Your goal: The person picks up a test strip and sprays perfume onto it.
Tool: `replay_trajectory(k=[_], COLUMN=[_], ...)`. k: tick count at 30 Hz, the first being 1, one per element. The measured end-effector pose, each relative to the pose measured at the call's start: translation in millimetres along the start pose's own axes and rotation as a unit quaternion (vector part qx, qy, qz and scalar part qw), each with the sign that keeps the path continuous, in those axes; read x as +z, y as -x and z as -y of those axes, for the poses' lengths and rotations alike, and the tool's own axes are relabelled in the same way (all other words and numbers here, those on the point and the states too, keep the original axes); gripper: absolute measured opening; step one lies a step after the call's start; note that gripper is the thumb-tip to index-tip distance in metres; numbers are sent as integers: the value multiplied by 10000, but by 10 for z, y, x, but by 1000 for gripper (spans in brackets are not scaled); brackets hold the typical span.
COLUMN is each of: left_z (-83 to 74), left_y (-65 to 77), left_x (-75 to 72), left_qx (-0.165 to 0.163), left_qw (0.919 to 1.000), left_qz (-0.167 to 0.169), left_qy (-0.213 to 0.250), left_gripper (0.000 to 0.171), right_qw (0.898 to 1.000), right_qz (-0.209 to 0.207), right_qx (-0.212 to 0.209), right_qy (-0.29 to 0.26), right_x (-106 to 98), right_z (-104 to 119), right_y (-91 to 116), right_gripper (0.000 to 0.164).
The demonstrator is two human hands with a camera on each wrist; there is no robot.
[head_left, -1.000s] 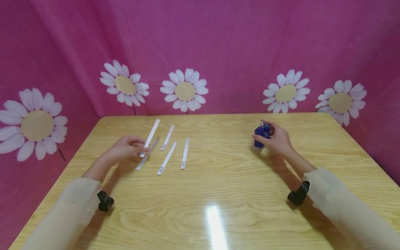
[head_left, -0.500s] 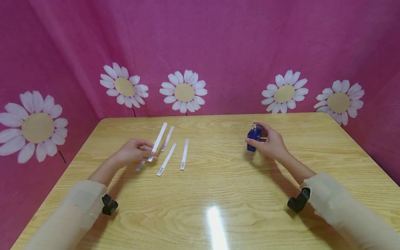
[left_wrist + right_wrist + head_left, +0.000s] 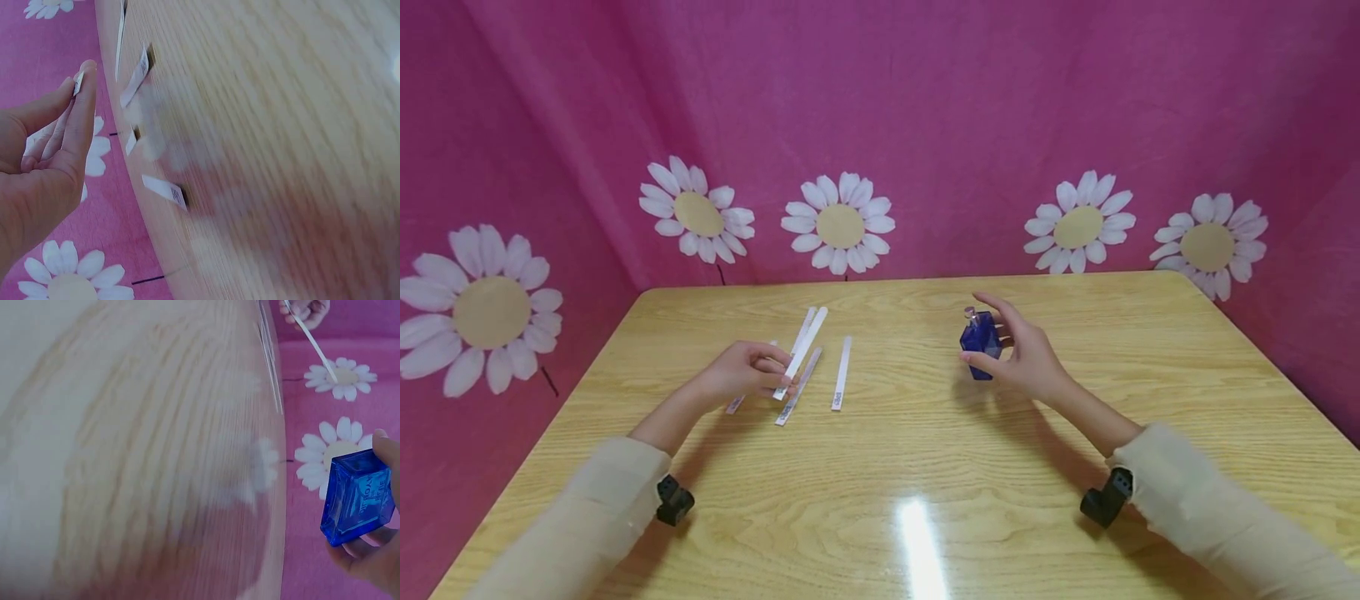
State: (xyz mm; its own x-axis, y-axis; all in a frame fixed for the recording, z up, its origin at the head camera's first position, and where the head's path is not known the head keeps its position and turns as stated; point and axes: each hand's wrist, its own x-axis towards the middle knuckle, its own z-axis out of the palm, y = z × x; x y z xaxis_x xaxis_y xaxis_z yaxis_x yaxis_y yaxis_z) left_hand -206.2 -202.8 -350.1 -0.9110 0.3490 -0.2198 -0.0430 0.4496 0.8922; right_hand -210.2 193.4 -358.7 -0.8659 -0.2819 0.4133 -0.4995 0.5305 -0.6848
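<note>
My left hand (image 3: 747, 372) pinches a white perfume test strip (image 3: 807, 343) near its lower end between thumb and fingers. It slants up and away above the table, and the left wrist view catches only the held strip's end (image 3: 78, 84). Beneath and beside it lie several more test strips (image 3: 842, 375) with small dark print at their near ends. My right hand (image 3: 1028, 357) holds a blue glass perfume bottle (image 3: 980, 340) by its sides, raised over the table. Its index finger stands lifted near the silver spray top (image 3: 971, 314). Lettering shows on the blue bottle (image 3: 365, 494) in the right wrist view.
A glossy wood-grain table (image 3: 1000, 500) spans the view, with a bright light reflection (image 3: 917, 537) near its front. Behind it hangs a magenta curtain (image 3: 955, 125) with big white daisies. Both sleeved wrists carry small black cameras (image 3: 1107, 497).
My left hand has moved right with its test strip, now over the lying strips. My right hand has brought the perfume bottle left, toward the middle, and its index finger has lifted.
</note>
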Motion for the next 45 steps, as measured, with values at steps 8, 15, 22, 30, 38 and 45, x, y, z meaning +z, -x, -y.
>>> replay_trajectory(k=[8, 15, 22, 30, 38, 45], left_z=[-66, -99, -103, -128, -176, -195], left_y=[10, 8, -30, -62, -49, -60], left_x=[77, 115, 148, 193, 232, 270], left_qx=[14, 94, 28, -29, 154, 103], left_qw=[9997, 9997, 9996, 9998, 9994, 9995], left_qz=[89, 187, 211, 200, 318, 299], left_qy=[221, 106, 178, 83, -18, -52], left_gripper=[33, 35, 36, 35, 34, 34], right_qw=[9986, 9981, 9971, 9960, 9950, 9930], right_qz=[133, 179, 138, 255, 312, 297], right_qx=[-275, -399, -689, -841, -944, -1113], right_qy=[-420, -430, -304, -135, 88, 275], right_x=[103, 160, 214, 264, 352, 415], right_z=[125, 151, 216, 309, 363, 446], right_y=[9, 5, -5, -41, -85, -134], right_gripper=[77, 75, 70, 58, 56, 57])
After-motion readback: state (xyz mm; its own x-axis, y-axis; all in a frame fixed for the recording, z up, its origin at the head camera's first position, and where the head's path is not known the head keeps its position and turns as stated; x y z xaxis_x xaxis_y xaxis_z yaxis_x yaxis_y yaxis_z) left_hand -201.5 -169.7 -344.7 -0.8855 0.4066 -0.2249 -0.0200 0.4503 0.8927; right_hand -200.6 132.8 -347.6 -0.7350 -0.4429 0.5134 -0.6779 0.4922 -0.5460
